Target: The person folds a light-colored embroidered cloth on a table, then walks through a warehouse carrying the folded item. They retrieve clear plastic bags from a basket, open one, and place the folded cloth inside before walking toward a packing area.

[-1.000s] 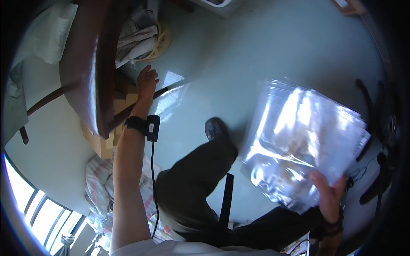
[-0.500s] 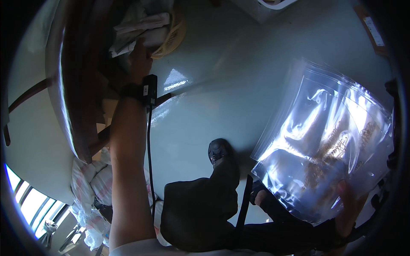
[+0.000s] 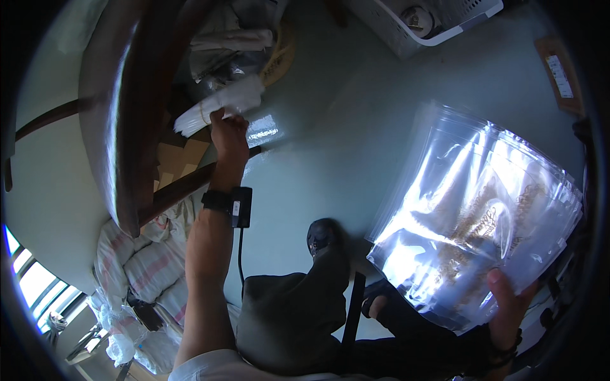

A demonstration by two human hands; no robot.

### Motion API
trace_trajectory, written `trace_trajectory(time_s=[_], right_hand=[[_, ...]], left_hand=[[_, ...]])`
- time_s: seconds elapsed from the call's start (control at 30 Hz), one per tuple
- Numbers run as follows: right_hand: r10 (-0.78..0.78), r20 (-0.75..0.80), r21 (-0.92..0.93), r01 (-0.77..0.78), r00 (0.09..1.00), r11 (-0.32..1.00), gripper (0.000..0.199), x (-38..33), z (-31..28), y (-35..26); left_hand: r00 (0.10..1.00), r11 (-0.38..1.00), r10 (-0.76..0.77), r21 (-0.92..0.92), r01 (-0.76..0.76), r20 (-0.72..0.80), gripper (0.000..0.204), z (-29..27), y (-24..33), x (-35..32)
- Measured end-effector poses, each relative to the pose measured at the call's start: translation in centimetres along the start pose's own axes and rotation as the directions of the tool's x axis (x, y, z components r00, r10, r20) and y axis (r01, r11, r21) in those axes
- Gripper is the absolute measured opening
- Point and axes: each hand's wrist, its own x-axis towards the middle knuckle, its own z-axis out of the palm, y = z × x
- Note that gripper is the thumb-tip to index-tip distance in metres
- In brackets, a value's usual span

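Observation:
My left hand (image 3: 230, 136) is closed on a rolled bundle of white plastic bags (image 3: 236, 95), which has a thin band around it. The bundle is held beside the dark wooden table edge, just below a yellow woven basket (image 3: 279, 60) with more pale folded bags (image 3: 232, 40) in it. On the right, my right hand (image 3: 508, 301) grips the lower edge of a stack of clear plastic bags (image 3: 438, 209) printed with brown patterns and lettering. The thumb lies on top of the stack; the other fingers are mostly hidden behind it. Strong glare covers much of the clear plastic.
A dark wooden table (image 3: 117, 114) curves along the left, with cardboard (image 3: 181, 162) below it. Stuffed white sacks (image 3: 152, 270) lie at lower left. At the far side stand a white plastic basket (image 3: 381, 28) and a brown labelled piece (image 3: 559, 79). My shoe (image 3: 323, 236) rests on the floor.
My left hand has drawn back from the yellow basket toward me, bringing out the white bag bundle. My right hand still holds the clear bags. The view has shifted slightly.

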Motion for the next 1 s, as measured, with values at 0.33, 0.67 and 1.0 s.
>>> trace_trajectory(time_s=[0.33, 0.67, 1.0], right_hand=[[0.04, 0.094, 0.017, -0.042, 0.995, 0.999, 0.087, 0.0, 0.6, -1.3], [0.076, 0.01, -0.013, -0.075, 0.997, 0.997, 0.09, -0.8, 0.3, -1.3], [0.033, -0.057, 0.009, -0.033, 0.998, 0.999, 0.09, -1.0, -0.7, -0.3]], left_hand=[[0.992, 0.982, 0.117, 0.157, -0.109, -0.045, 0.033, -0.5, -0.4, -2.1], [0.772, 0.106, 0.413, 0.816, -0.568, 0.483, 0.05, 2.4, 3.2, 9.1], [0.72, -0.049, 0.537, 0.868, -0.494, 0.44, 0.068, 9.1, 4.0, 9.2]])
